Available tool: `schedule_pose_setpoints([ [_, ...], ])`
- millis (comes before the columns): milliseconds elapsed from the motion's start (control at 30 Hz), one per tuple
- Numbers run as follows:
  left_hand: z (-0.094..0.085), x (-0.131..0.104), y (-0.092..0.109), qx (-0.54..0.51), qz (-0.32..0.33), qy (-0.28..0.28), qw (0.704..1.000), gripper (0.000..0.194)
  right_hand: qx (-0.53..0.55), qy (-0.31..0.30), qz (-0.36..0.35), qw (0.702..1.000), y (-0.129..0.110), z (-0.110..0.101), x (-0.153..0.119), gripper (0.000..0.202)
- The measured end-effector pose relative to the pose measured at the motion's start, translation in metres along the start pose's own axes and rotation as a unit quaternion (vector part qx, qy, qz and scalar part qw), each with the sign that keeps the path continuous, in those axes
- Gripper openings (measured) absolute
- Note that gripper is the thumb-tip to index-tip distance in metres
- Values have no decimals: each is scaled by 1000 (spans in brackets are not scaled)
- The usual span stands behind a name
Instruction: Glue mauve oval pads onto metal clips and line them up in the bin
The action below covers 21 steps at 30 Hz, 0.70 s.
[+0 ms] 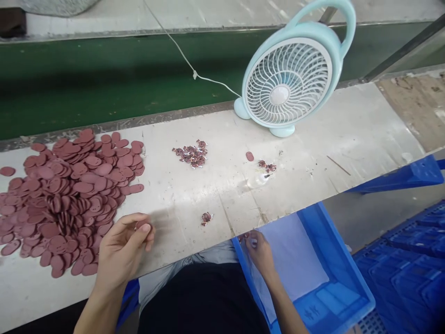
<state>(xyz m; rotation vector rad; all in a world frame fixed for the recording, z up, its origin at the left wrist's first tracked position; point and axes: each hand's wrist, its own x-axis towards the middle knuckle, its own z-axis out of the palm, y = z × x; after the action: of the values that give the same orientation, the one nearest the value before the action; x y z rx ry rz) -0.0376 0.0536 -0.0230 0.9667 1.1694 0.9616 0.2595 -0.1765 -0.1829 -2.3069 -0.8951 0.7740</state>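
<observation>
My left hand (121, 250) is closed, pinching a flat reddish-brown oval disc (142, 224) between thumb and fingers just above the table. Beside it spreads a large heap of the same oval discs (79, 185), some showing small holes. At the near rim of a blue crate (347, 273), my right hand (259, 253) has its fingers drawn together on a small reddish-brown piece (243, 236), mostly hidden by the fingers. Small dark-red pieces with whitish bits lie in a cluster (192, 154), with a smaller clump (206, 218) between my hands.
A light-blue fan (288, 83) stands at the table's back, its white cord (194, 74) running up left. Near it lie a single disc (249, 156), another small clump (267, 165), a small clear bottle (257, 179) and a thin stick (339, 165). Blue crates (406, 264) stand lower right.
</observation>
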Motion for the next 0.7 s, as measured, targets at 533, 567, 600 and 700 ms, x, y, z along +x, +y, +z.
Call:
schedule_pose_setpoints([
  [533,29,-54,-11,-324,-239,-116,908,20,798,-340,46,496,-201,-74,97,32],
  [567,31,-57,-12,-340,-238,-127,901,21,802,-350,46,482,-205,-73,100,27],
  [600,32,-58,-13,-352,-236,-135,896,22,801,-351,49,482,-209,-72,98,25],
  [700,35,-60,-13,-372,-239,-147,885,24,750,-287,53,593,-226,-71,69,29],
])
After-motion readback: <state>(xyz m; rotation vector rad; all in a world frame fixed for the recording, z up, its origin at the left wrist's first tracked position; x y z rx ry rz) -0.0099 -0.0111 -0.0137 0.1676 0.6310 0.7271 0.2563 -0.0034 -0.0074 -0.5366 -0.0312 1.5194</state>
